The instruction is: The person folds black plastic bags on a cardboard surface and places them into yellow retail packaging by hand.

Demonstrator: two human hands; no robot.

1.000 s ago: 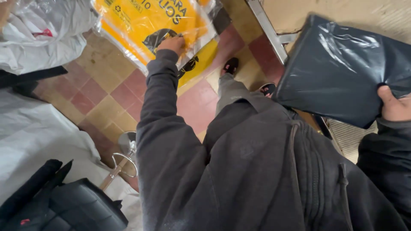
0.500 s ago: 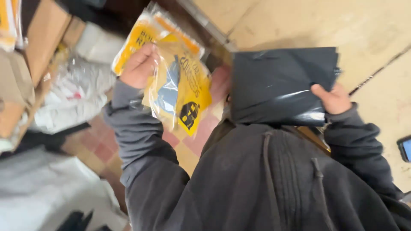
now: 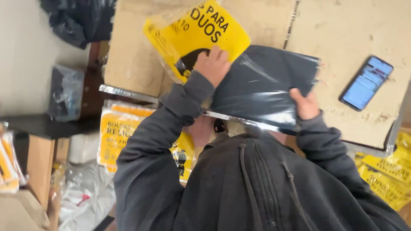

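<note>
2 hands are in my head view, both over the worn tabletop [image 3: 342, 30]. Largest item: black plastic pack [image 3: 265, 83], flat above the table's near metal edge. My right hand [image 3: 305, 104] pinches its lower right corner, thumb on top. Yellow printed pack [image 3: 192, 34] lies partly under the black pack's left side; my left hand [image 3: 212, 65] is curled closed on it. Smartphone [image 3: 366, 82], screen lit, rests well right of both.

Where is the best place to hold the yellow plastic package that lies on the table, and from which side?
Probably the near lower edge of the yellow package, from the person's side, where the left hand already rests on it. It lies flat on the table, its far part running out of view.
</note>
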